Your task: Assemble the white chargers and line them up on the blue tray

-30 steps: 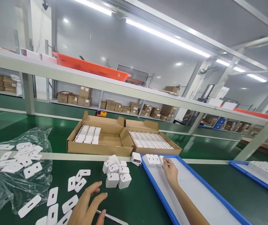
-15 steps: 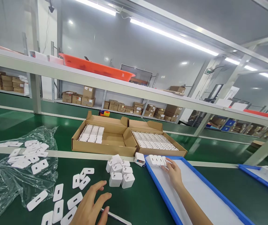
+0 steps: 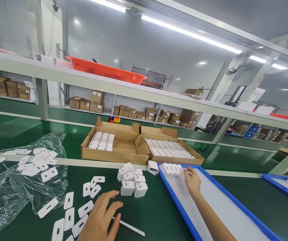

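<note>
White, boxy chargers (image 3: 172, 168) stand in a short row at the far end of the blue-rimmed tray (image 3: 176, 204). Right hand (image 3: 192, 180) touches the row's end, fingers loosely spread. Left hand (image 3: 101, 217) rests flat, holding nothing, near loose chargers (image 3: 132, 182).

Two open cardboard boxes (image 3: 123, 152) sit behind a crumpled plastic bag (image 3: 13, 187), beneath an orange tub (image 3: 106, 71)

Grey walls (image 3: 123, 43), ceiling strip lights (image 3: 189, 33) (lit), shelving with cardboard boxes (image 3: 97, 100)
</note>
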Tool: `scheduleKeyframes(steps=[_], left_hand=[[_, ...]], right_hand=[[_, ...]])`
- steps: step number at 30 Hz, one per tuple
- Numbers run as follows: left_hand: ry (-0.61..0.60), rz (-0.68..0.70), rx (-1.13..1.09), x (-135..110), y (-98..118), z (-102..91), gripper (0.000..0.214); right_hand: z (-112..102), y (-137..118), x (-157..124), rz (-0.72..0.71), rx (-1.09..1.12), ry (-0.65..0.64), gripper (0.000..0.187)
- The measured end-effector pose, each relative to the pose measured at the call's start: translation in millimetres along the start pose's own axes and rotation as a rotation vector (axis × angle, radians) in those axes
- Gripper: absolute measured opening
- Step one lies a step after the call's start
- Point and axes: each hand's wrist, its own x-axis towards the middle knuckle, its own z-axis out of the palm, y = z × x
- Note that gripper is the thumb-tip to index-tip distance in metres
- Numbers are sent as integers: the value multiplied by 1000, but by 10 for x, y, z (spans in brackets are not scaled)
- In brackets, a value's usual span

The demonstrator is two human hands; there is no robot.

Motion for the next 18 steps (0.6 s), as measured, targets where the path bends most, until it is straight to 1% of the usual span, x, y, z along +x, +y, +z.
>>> scheduleKeyframes(steps=[1,2,3,4,6,7,9,10,12,15,18], left_hand=[[-20,10,2,6,-17,-3,23],[-45,20,8,13,-33,-6,23],[-71,31,14,21,-48,-9,22],[-96,42,21,28,-60,-12,22],[-127,53,28,41,-79,-17,22],[-130,51,31,47,-86,-18,22],[-127,41,28,59,-106,-20,22],[-118,29,23,66,-120,-20,22],[-96,-3,9,83,-150,-24,22],[-79,-49,-7,109,-178,-48,23],[-103,-40,-30,125,-158,-98,28]], right_hand=[[-21,-96,-49,-72,-29,1,30],[-29,-202,-131,-154,-47,-33,31],[-23,-314,-251,-245,-56,-105,32],[-3,-425,-406,-342,-61,-205,32],[70,-614,-784,-523,-63,-466,30],[115,-683,-981,-591,-66,-584,34],[194,-759,-1320,-667,-75,-745,43],[224,-769,-1441,-678,-76,-787,44],[257,-754,-1573,-662,-67,-818,37],[255,-739,-1574,-579,-17,-833,30],[221,-865,-1559,-434,60,-882,26]])
